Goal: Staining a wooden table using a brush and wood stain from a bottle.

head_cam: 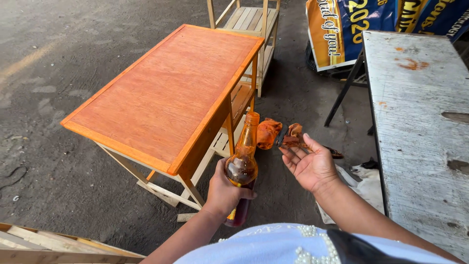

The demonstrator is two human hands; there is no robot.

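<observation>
While left hand (pixel 223 190) grips uncapped bottle (pixel 243 166) and right hand (pixel 310 166) spreads empty at 3 o'clock: tilt risks spilling dark liquid on ground (pixel 288 195).

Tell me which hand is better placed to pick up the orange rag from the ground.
Right, probably. The right hand is empty, palm open, and sits nearest the orange rag on the ground. The left hand is wrapped around the amber bottle, so it isn't free.
</observation>
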